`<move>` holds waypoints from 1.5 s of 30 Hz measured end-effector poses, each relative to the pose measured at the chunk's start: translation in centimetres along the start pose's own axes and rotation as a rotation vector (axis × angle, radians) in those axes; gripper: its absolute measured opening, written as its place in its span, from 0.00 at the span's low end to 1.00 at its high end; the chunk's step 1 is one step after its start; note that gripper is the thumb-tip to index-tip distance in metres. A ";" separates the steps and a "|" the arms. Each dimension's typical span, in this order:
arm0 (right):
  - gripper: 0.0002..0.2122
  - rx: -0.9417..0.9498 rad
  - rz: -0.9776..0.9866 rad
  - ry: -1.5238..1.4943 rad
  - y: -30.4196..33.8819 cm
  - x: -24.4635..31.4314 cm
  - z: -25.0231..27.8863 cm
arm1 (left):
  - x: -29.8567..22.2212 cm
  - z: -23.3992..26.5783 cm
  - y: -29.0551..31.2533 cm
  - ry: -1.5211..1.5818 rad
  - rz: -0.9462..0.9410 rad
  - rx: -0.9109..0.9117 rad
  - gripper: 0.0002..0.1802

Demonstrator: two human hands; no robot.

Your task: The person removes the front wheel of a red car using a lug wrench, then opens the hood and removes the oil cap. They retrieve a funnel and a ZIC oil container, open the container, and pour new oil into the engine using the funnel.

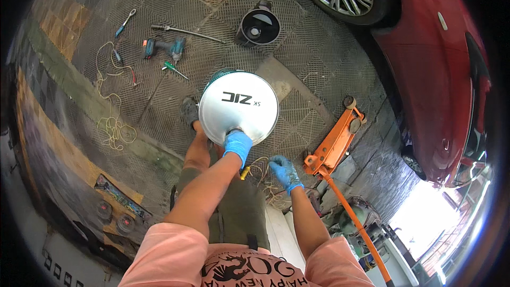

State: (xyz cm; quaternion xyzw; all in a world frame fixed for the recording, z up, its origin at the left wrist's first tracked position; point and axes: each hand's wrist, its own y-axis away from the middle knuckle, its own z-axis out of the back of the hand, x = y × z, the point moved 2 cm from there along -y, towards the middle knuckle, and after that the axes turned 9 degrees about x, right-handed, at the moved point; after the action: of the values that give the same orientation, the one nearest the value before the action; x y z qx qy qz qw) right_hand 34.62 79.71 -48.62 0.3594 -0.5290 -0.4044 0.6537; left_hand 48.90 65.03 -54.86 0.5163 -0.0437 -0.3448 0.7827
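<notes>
A round metal drum [239,103] with a silver-white top and a green side stands in front of my legs. My left hand [238,145], in a blue glove, is closed at the near rim of that top, around a dark cap or spout; the fingertips are partly hidden. To the right of the drum, my right hand [286,173] hangs in the air in a stained blue glove. Its fingers are loosely bent and apart, and no object shows in them.
Beyond the drum are a black jug-like container [259,26], a long bar [188,33], a cordless impact driver [166,48], a green screwdriver [175,70], a ratchet [125,23] and a corded test probe [117,56]. An orange floor jack [334,141] and a red car [425,58] occupy the right.
</notes>
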 end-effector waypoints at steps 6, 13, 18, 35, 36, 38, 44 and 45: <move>0.15 0.056 -0.051 0.015 1.9 -0.3 -1.8 | 1.0 2.9 2.9 0.127 0.090 0.035 0.10; 0.16 0.072 -0.013 -0.175 2.2 -0.4 -4.4 | 1.2 5.4 3.7 0.308 0.163 0.128 0.20; 0.17 0.070 -0.037 -0.164 3.1 -0.9 -4.4 | 1.8 4.4 4.2 0.534 0.326 0.118 0.25; 0.14 0.106 -0.062 -0.280 3.3 -2.7 -4.3 | -0.2 1.6 -2.1 0.059 0.334 0.249 0.12; 0.14 0.107 -0.066 -0.290 3.2 -2.7 -4.1 | -0.1 1.6 -2.1 0.076 0.292 0.244 0.13; 0.13 0.107 -0.073 -0.319 3.0 -2.9 -4.0 | 0.6 1.7 -1.6 0.099 0.205 0.237 0.15; 0.11 0.048 0.078 -0.205 3.2 -1.7 -3.5 | 4.5 -4.1 -0.9 1.885 0.564 0.329 0.15; 0.12 0.060 0.032 -0.227 3.1 -1.8 -3.4 | 2.9 -3.5 0.8 2.216 0.558 0.245 0.17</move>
State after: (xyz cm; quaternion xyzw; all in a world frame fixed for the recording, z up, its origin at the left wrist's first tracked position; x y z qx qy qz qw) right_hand 38.23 82.80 -47.15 0.3221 -0.6171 -0.4161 0.5851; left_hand 52.94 66.23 -56.60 0.5811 0.5229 0.4906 0.3849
